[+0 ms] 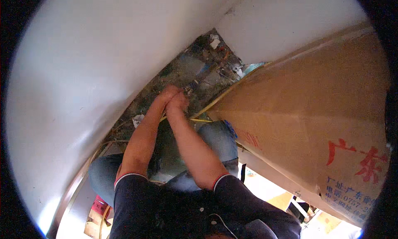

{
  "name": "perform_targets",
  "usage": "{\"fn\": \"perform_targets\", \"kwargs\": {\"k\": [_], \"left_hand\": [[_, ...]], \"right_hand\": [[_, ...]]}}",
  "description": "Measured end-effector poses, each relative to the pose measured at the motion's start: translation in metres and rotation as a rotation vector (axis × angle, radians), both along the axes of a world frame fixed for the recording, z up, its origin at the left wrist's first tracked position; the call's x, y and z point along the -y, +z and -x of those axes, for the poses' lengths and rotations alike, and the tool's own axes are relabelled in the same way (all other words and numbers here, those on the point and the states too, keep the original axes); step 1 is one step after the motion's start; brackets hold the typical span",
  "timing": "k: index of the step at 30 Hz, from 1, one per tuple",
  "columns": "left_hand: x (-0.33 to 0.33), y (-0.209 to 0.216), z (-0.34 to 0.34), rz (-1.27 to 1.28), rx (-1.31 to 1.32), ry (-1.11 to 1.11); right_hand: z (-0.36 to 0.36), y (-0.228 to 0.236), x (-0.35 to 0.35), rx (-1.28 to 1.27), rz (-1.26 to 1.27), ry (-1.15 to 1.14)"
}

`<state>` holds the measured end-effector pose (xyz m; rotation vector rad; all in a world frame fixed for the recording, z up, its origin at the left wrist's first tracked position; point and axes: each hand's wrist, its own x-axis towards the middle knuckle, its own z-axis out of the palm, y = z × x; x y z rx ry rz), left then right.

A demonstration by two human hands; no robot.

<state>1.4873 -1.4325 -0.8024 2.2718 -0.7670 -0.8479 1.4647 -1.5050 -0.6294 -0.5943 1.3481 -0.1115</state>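
Observation:
Both forearms reach forward from the lower edge, and the hands meet over the dirty floor. My left hand [169, 91] is closed, its fingers curled and pressed against the other hand. Right beside it, my right hand [179, 102] is closed too. Whatever lies between the fingers is hidden or too small to name. A thin yellow strap [219, 99] runs along the floor by the cardboard box and bends near my right wrist. Another short yellow piece [163, 118] shows under the wrists.
White walls [83, 52] rise at the left and far side. A large brown cardboard box [290, 89] with red and blue print fills the right. Scraps and dirt cover the dark floor [195, 65], with white paper [138, 120] near my left forearm. My jeans-clad knees [219, 139] are bent below.

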Motion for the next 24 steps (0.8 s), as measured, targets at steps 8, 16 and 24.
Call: {"fn": "perform_targets", "kwargs": {"k": [8, 16, 24], "left_hand": [[0.078, 0.145, -0.026, -0.022, -0.17, 0.175], [0.092, 0.21, -0.055, -0.364, -0.097, -0.018], [0.083, 0.198, -0.043, -0.273, -0.039, -0.002]], "right_hand": [[0.013, -0.014, 0.038, -0.282, 0.176, 0.193], [0.059, -0.169, 0.007, 0.542, -0.226, -0.176], [0.046, -0.24, -0.029, 0.694, -0.241, -0.464]]}}
